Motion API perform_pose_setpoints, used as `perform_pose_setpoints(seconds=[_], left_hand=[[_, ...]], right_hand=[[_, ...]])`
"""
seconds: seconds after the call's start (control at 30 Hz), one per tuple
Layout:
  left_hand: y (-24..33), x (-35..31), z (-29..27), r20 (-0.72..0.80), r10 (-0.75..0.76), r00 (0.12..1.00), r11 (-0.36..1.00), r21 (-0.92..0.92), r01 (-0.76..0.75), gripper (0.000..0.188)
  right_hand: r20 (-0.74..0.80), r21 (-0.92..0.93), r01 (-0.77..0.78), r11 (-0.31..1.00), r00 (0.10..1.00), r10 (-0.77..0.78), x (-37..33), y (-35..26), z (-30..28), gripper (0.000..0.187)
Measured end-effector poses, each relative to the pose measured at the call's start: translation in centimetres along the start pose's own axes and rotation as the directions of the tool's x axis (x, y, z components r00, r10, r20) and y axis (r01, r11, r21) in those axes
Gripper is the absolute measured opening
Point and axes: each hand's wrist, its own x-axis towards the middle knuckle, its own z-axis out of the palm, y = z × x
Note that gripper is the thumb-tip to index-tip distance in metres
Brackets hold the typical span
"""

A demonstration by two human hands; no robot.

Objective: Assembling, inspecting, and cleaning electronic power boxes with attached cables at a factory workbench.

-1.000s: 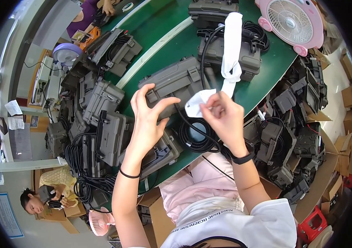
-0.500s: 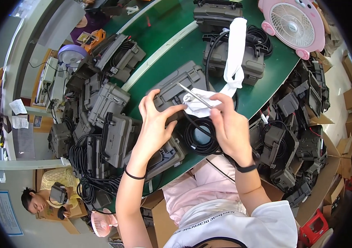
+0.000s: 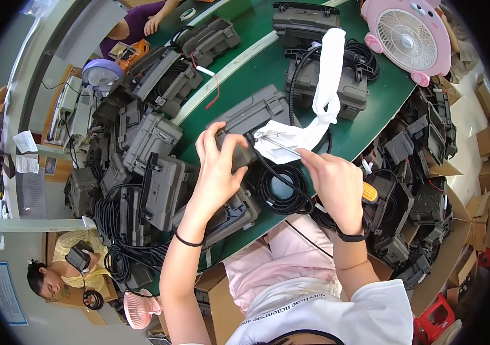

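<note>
While the right hand (image 3: 337, 184) clamps a screwdriver (image 3: 370, 194), the left hand (image 3: 219, 164), fingers apart, flanks the gray case (image 3: 256, 109) on the desk (image 3: 380, 106); screw work seems in hand, next needing careful tip alignment.

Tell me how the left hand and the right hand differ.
The left hand is open, its fingers spread and bent, while the right hand is closed around a yellow-handled screwdriver. A thin black band circles the wrist below the left hand; a wider black strap circles the one below the right hand. Both hands are bare.
</note>
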Motion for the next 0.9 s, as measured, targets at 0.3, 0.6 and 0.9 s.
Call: perform_pose_setpoints(seconds=[0.3,0.6,0.9], left_hand=[[0.1,0.1,0.0,-0.028,0.002,1.0,0.999,-0.035,-0.003,0.061],[-0.1,0.2,0.1,-0.03,-0.033,0.999,0.999,-0.01,0.033,0.056],[0.0,0.1,0.1,-0.043,-0.031,0.999,0.999,0.005,0.031,0.057]], right_hand=[[-0.008,0.026,0.056,0.998,0.998,-0.056,1.2,-0.3,0.7,0.018],[0.009,0.04,0.074,0.997,0.997,-0.074,0.4,-0.6,1.8,0.02],[0.085,0.133,0.057,0.989,0.994,-0.069,-1.1,0.3,0.4,0.019]])
